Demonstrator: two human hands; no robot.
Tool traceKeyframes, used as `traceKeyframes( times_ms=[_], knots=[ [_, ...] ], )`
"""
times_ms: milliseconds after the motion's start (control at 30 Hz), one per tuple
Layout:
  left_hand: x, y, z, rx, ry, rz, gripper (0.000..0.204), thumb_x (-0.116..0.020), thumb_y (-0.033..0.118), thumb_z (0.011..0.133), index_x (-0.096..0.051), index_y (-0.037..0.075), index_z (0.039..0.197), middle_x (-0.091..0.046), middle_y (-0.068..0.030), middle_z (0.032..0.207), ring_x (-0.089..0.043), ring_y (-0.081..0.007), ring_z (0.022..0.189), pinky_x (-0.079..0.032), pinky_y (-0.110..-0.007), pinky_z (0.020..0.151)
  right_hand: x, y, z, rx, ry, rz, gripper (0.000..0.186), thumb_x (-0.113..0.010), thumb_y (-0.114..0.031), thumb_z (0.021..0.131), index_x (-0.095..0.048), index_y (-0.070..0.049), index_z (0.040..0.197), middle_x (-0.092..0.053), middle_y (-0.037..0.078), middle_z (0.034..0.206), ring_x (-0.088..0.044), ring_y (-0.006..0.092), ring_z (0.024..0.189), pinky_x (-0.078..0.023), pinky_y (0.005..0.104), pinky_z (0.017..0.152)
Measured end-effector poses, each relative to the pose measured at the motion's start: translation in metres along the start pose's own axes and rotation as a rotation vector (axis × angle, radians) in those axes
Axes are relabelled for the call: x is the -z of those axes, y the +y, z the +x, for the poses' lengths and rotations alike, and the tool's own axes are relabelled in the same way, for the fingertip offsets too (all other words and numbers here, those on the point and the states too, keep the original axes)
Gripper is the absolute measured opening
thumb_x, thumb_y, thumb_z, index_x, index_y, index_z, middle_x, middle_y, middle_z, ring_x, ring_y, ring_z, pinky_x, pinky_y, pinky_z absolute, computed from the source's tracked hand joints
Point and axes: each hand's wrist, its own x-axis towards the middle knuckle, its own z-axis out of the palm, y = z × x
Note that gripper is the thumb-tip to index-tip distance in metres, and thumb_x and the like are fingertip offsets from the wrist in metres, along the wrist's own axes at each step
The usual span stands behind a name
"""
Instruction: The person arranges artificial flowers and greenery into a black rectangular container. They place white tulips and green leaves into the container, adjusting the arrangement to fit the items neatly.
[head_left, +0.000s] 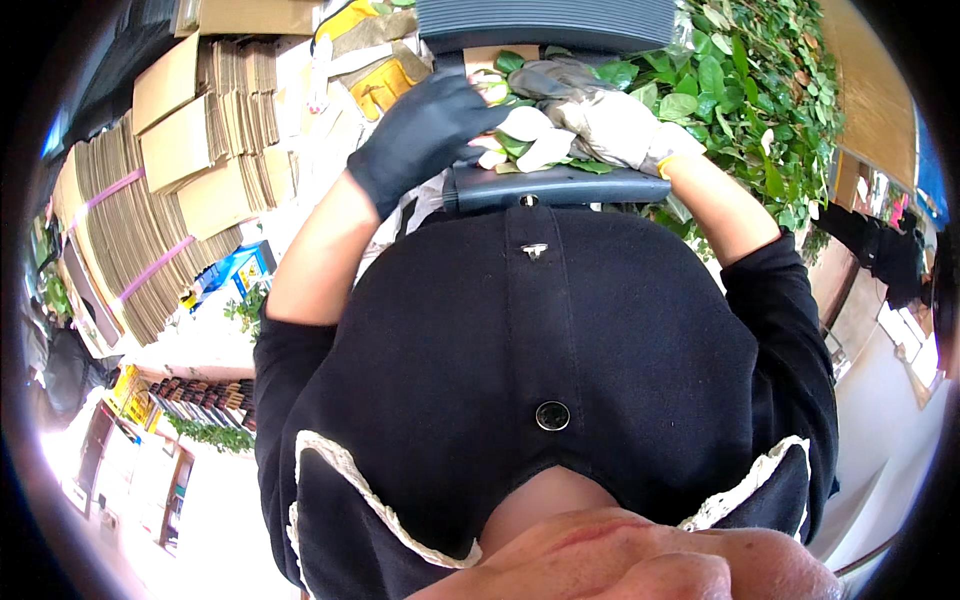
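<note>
My left hand (430,130), in a black glove, curls its fingers and thumb around pale pink-and-white flowers (491,88) in front of my chest. Facing it, my right hand (615,125) wears a soiled whitish-grey glove and is closed over leafy green stems (590,165). Loose green leaves poke out between and beyond the hands. Below and beyond them lie two ridged dark grey ledges (560,187), with a strip of brown board between. Some white shapes between the hands may be petals or glove fingertips; I cannot tell which.
Leafy green stems (770,100) pile up thickly to the right, beside a brown board (870,80). On the left stand stacks of flattened cardboard (130,230) tied with pink straps. Yellow-and-grey work gloves (382,88) lie past my left hand, and a blue box (235,272) sits nearer.
</note>
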Motion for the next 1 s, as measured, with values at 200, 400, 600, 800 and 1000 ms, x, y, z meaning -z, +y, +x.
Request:
traceKeyframes(
  times_ms=[200, 400, 600, 800, 1000],
  knots=[
    [0.081, 0.012, -0.061, 0.526, -0.263, 0.101, 0.048, -0.073, 0.023, 0.076, -0.065, 0.012, 0.122, -0.067, -0.0128, 0.102, -0.062, -0.0306, 0.095, -0.047, -0.041, 0.087, -0.011, 0.009, -0.005, -0.055, -0.014, 0.032, 0.024, -0.061, -0.026, 0.087, -0.061, -0.012, 0.106, -0.065, 0.016, 0.100, -0.064, 0.0355, 0.091, -0.051, 0.0442, 0.079],
    [0.005, 0.036, 0.031, 0.017, -0.274, 0.174, 0.046, -0.067, 0.019, 0.078, -0.061, 0.011, 0.123, -0.061, -0.0124, 0.101, -0.059, -0.0297, 0.098, -0.048, -0.038, 0.084, 0.003, 0.004, 0.003, 0.006, 0.015, 0.043, 0.024, -0.057, -0.024, 0.089, -0.058, -0.006, 0.106, -0.063, 0.018, 0.101, -0.062, 0.0373, 0.095, -0.050, 0.0437, 0.084],
    [0.069, 0.011, -0.064, 0.354, -0.285, -0.073, 0.057, -0.072, 0.020, 0.077, -0.056, 0.009, 0.131, -0.061, -0.0138, 0.112, -0.059, -0.0285, 0.106, -0.048, -0.040, 0.091, -0.002, 0.007, -0.004, -0.069, -0.010, 0.014, 0.025, -0.056, -0.026, 0.089, -0.060, -0.009, 0.107, -0.064, 0.017, 0.100, -0.062, 0.0363, 0.094, -0.049, 0.0437, 0.082],
    [0.009, -0.010, -0.022, 0.346, 0.116, -0.412, 0.052, -0.070, 0.026, 0.085, -0.056, 0.012, 0.133, -0.053, -0.0149, 0.134, -0.050, -0.0310, 0.125, -0.040, -0.040, 0.105, 0.003, 0.001, 0.000, -0.028, -0.050, 0.009, 0.022, -0.056, -0.020, 0.089, -0.060, -0.008, 0.107, -0.064, 0.015, 0.104, -0.061, 0.0344, 0.100, -0.049, 0.0414, 0.086],
    [-0.060, -0.034, -0.017, 0.229, 0.177, -0.499, 0.059, -0.080, 0.021, 0.075, -0.059, 0.009, 0.129, -0.060, -0.0134, 0.129, -0.051, -0.0285, 0.127, -0.040, -0.041, 0.107, 0.065, -0.022, -0.005, 0.100, 0.168, -0.121, 0.024, -0.059, -0.017, 0.087, -0.062, -0.007, 0.109, -0.063, 0.015, 0.118, -0.061, 0.0334, 0.106, -0.049, 0.0401, 0.092]
  ],
)
